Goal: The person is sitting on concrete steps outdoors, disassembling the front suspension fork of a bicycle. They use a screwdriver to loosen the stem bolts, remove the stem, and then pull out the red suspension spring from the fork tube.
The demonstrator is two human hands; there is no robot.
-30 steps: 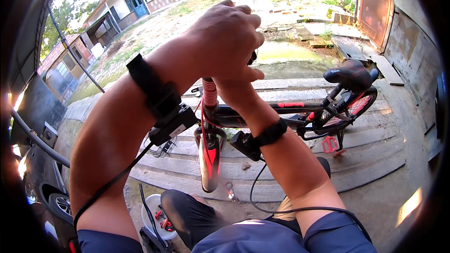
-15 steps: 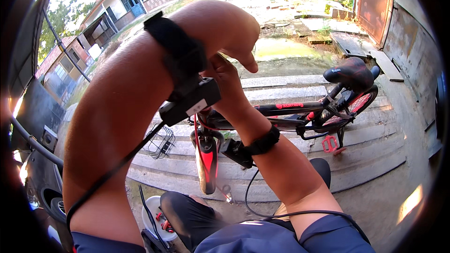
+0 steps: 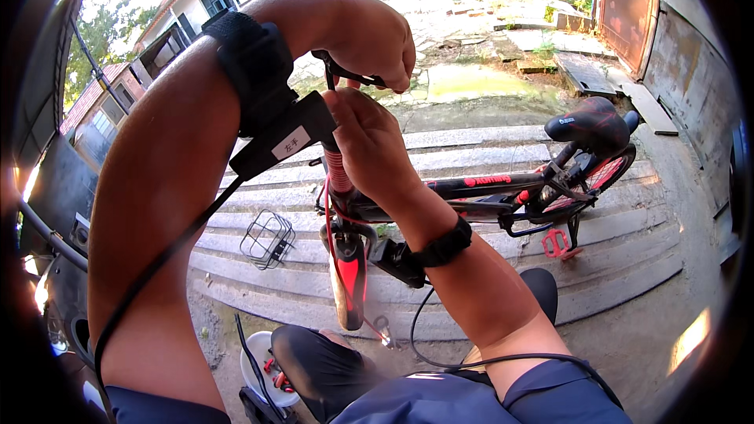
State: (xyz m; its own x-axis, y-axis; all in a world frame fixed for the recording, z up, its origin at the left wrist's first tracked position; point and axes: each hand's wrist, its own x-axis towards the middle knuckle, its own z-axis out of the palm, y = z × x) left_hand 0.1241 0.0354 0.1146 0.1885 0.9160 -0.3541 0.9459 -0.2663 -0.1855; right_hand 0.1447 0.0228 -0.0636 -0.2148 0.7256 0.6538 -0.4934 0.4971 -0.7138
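A black-and-red bicycle [image 3: 487, 184] stands crosswise before me, with a ribbed red column [image 3: 336, 173] at its front. Above the column, my left hand [image 3: 377, 43] is curled over a dark bar-like part [image 3: 330, 74], fingertips partly hidden. Just below it, my right hand [image 3: 369, 141] is closed at the column's top, thumb and fingers bent; what it grips is hidden. Straps with black boxes are on both forearms, the left box [image 3: 283, 137] partly covering the view. The front wheel [image 3: 349, 290] points toward me beside my knee.
A wire basket [image 3: 267, 239] lies on the concrete strips [image 3: 589, 283]. A white bucket [image 3: 263, 345] holding red and black items stands by my left knee, near dark hoses. A car is at the far left, a metal wall [image 3: 687, 71] at the right, a rough yard ahead.
My left wrist has shifted up and left, exposing the dark part under the hand. My left fingers have curled down; my right hand sits higher in view, beneath them.
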